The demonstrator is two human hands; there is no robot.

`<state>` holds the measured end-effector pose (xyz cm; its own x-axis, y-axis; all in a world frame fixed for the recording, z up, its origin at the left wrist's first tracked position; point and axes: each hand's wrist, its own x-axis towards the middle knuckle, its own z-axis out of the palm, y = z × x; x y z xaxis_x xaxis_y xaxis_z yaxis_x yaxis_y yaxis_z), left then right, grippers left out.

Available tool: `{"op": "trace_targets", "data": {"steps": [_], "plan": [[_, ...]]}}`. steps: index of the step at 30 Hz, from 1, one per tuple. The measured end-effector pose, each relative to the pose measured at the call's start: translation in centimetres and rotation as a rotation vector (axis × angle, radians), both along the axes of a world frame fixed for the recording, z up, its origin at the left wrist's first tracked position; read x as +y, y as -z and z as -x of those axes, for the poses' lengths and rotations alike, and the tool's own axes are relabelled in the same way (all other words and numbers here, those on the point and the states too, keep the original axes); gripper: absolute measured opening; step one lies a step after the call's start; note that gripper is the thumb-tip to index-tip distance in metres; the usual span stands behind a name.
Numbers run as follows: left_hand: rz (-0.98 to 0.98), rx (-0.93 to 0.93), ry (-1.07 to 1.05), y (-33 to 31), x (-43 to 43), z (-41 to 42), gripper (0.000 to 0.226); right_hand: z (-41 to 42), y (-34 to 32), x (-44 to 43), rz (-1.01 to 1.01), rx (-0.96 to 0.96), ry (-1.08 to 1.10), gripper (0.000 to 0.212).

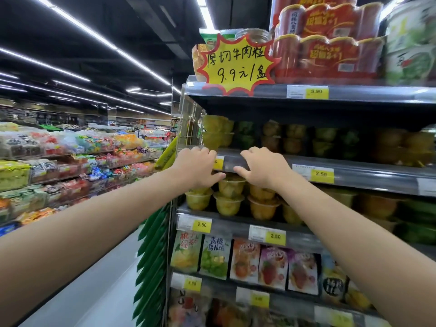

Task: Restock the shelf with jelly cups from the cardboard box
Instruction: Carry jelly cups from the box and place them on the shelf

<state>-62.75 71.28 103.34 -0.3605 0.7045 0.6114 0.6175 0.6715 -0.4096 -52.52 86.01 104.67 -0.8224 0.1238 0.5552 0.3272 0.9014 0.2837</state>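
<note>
Fingers (200, 151) of left hand (197, 167) and right hand (263, 167): curled, backs to camera, against the shelf rail (368, 177); whether they grasp anything cannot be told. Jelly cups (231, 187): stacked on the shelf just below the thumbs, between both hands. Yellow price tag (322, 173): on the rail, right of the hands.
</note>
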Motion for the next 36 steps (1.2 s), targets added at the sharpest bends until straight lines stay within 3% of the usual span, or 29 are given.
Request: {"op": "trace_targets", "data": {"steps": [9,12,21,30,36], "plan": [[0.028,-0.065,-0.030,4.9,-5.5,-11.2,0.055,-9.8,5.5,-5.1,0.018,-0.064,-0.112,0.053],[0.087,-0.126,-0.066,7.9,-8.1,-15.4,0.061,-13.4,8.9,-7.4,0.056,-0.142,-0.161,0.054],[0.176,-0.466,-0.228,19.8,-20.2,-24.9,0.065,-20.6,20.2,-17.9,0.136,-0.401,-0.399,0.051],[0.074,-0.870,-0.522,31.0,-36.3,-32.9,0.070,-21.7,32.5,-32.4,0.308,-0.704,-0.616,0.054],[0.049,-1.033,-0.727,36.9,-48.5,-38.6,0.064,-22.5,38.6,-44.5,0.288,-0.903,-0.764,0.050]]}}
